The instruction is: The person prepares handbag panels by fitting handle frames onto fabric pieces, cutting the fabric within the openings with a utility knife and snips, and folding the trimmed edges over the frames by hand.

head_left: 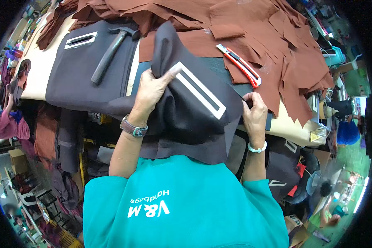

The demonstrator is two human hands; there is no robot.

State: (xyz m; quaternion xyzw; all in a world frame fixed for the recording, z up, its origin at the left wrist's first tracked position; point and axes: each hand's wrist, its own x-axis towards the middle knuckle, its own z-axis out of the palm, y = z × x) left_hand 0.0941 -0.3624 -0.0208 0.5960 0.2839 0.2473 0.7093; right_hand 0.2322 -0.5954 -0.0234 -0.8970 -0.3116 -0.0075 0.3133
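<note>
1. Dark panel is held over the counter's near edge.
2. It is gripped by the left hand, edge-pinched by the right hand.
3. Room beyond is limited by hammer and cutter.

Floor: green, glossy, visible at right.
Light: bright white strip, right edge; bright patch above it; source unclear.
Table: broad, pale top.
Left side: cardboard box; yellow lattice crate, lower down.
Walls: not distinguishable; dark, curved view border.
Periphery: crowded, partly blurred.
</note>
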